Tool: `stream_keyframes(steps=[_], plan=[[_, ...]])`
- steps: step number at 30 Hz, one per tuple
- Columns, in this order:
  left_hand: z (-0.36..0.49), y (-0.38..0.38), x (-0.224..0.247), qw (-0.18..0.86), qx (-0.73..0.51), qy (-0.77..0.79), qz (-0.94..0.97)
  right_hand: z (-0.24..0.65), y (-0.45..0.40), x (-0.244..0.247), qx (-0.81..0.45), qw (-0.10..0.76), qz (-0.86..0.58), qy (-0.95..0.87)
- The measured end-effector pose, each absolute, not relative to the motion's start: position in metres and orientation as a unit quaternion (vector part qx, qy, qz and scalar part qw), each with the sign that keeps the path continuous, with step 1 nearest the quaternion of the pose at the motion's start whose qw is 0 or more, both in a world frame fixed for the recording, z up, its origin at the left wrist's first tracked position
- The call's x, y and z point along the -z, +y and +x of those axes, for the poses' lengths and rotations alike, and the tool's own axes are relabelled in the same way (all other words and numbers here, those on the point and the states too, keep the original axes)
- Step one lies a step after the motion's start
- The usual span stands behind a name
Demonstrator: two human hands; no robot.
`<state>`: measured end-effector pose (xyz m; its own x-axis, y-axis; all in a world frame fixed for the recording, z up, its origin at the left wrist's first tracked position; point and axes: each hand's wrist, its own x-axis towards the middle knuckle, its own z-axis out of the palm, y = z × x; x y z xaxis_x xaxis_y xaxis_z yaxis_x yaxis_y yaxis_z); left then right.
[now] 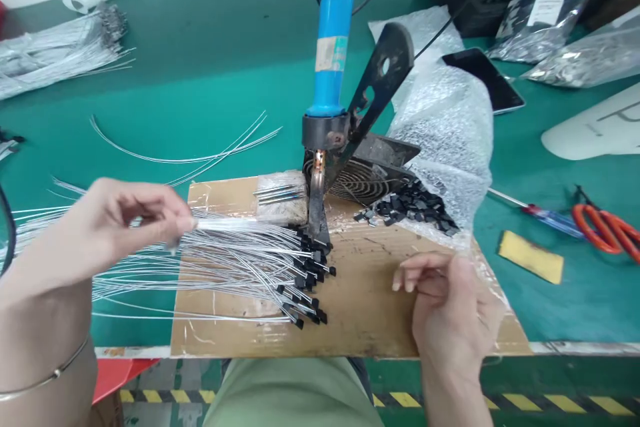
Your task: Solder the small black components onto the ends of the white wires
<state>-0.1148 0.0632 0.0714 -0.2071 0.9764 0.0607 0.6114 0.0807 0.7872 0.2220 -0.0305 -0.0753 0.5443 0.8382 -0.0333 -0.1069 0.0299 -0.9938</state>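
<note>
My left hand (135, 223) is pinched closed over the left part of a bundle of thin white wires (225, 267). A blurred light strip meets its fingertips, and what they hold is too unclear to name. Small black caps (313, 267) sit on the right ends of the wires, which lie on a cardboard sheet (370, 307). Over the cardboard's right side, my right hand (453, 310) has loosely bent fingers apart from the thumb, with nothing seen in it. Between the hands, a blue-handled soldering iron (335, 33) points down from a black bracket (380, 80), its tip near the caps.
A pile of loose black caps (415, 205) lies by bubble wrap (445, 127). Behind the iron's tip is a fan with a round guard (363, 179). Orange-handled scissors (603, 223), a screwdriver (555, 219) and a yellow sponge (531, 257) lie right. More wires (55, 47) lie back left.
</note>
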Motion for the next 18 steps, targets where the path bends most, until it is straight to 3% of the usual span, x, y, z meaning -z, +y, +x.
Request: stream_keyframes(steps=[5, 9, 11, 13, 18], plan=[[-0.090, 0.033, -0.049, 0.319, -0.327, 0.671, 0.584, 0.198, -0.043, 0.058, -0.418, 0.557, -0.544, -0.467], [-0.104, 0.021, -0.034, 0.461, -0.176, 0.586, 0.642, 0.179, -0.041, 0.043, -0.456, 0.513, -0.505, -0.523], [-0.113, 0.017, -0.034, 0.475, -0.147, 0.562, 0.661, 0.175, -0.039, 0.040, -0.471, 0.508, -0.497, -0.523], [-0.116, 0.018, -0.040, 0.423, -0.187, 0.592, 0.660, 0.176, -0.038, 0.041, -0.474, 0.510, -0.495, -0.520], [-0.111, 0.062, -0.050, 0.183, -0.416, 0.695, 0.557, 0.188, -0.044, 0.054, -0.466, 0.514, -0.533, -0.484]])
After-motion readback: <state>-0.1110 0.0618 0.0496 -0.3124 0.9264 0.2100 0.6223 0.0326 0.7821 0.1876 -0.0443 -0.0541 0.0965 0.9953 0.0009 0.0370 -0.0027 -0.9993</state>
